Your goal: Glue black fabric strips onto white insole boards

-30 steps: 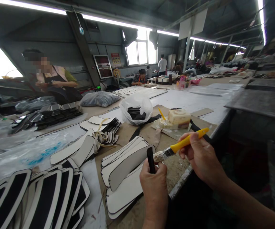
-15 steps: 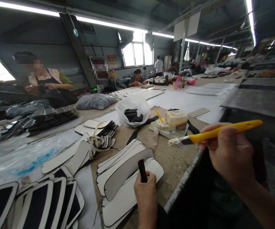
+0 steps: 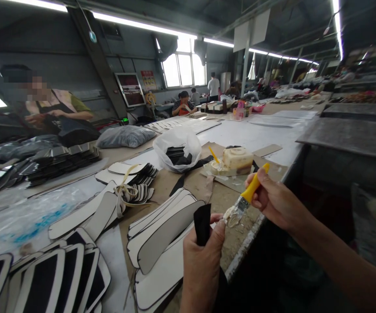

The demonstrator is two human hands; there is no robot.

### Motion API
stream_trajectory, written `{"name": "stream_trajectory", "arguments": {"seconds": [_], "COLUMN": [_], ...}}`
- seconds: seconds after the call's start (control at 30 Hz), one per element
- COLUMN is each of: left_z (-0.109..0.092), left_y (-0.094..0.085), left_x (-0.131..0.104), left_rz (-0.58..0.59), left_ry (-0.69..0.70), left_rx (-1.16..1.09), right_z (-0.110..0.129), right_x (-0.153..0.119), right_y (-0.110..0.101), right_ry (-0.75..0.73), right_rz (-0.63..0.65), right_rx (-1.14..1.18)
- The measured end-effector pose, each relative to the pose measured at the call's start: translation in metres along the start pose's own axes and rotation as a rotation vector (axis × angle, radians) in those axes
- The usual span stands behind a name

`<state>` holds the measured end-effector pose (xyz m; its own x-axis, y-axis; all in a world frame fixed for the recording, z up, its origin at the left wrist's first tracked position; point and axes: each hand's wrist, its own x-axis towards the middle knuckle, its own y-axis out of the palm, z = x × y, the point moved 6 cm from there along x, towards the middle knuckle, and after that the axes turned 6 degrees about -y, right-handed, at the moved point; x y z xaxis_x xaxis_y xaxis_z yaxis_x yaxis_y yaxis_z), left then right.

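My left hand (image 3: 202,258) is closed round a black strip (image 3: 202,224), which stands up between thumb and fingers above a stack of white curved panels (image 3: 162,243). In my right hand (image 3: 272,198) is the yellow handle of a brush (image 3: 255,184), pinched between thumb and fingers. Its bristles, coated in whitish paste, point down and left and are at the fingertips of my left hand; whether they touch is unclear. Behind the brush, a cream block-shaped container (image 3: 238,160) smeared with residue sits on a board beside a small yellow stick (image 3: 214,154).
Black-and-white panels (image 3: 54,278) fan out at the lower left. A white bag (image 3: 188,143) holds black pieces. Tied panels (image 3: 103,213) lie left of the centre. A co-worker (image 3: 54,104) stands at the far left. The table's edge (image 3: 249,243) runs along the right.
My right hand has moved left and turned the brush steeper, bringing its bristles to my left hand. My left hand has risen slightly with the black strip. The view has shifted a little.
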<state>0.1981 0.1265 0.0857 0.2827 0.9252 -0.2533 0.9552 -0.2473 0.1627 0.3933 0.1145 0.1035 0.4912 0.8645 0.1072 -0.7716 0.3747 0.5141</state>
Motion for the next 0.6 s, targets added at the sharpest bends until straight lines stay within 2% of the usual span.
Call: {"name": "stream_trajectory", "arguments": {"seconds": [0.2, 0.33, 0.4, 0.5, 0.57, 0.6], "left_z": [0.004, 0.015, 0.028, 0.046, 0.052, 0.053], "left_y": [-0.003, -0.01, -0.016, -0.029, -0.032, -0.03], "left_x": [0.0, 0.008, 0.016, 0.026, 0.027, 0.027], "left_rz": [-0.044, -0.196, -0.255, -0.306, -0.251, -0.192], "left_ry": [0.032, 0.047, 0.01, -0.051, -0.086, -0.103], "left_rx": [0.122, 0.142, 0.103, 0.037, -0.03, -0.086], "right_z": [-0.007, -0.008, 0.001, 0.026, 0.039, 0.04], "right_x": [-0.006, -0.015, -0.018, -0.018, -0.017, -0.016], "right_y": [0.008, 0.012, 0.009, -0.007, -0.016, -0.018], "right_ry": [0.017, -0.092, -0.201, -0.381, -0.443, -0.429], "right_rz": [0.045, 0.043, 0.028, -0.05, -0.053, -0.008], "right_rx": [-0.06, -0.187, -0.276, -0.376, -0.478, -0.539]}}
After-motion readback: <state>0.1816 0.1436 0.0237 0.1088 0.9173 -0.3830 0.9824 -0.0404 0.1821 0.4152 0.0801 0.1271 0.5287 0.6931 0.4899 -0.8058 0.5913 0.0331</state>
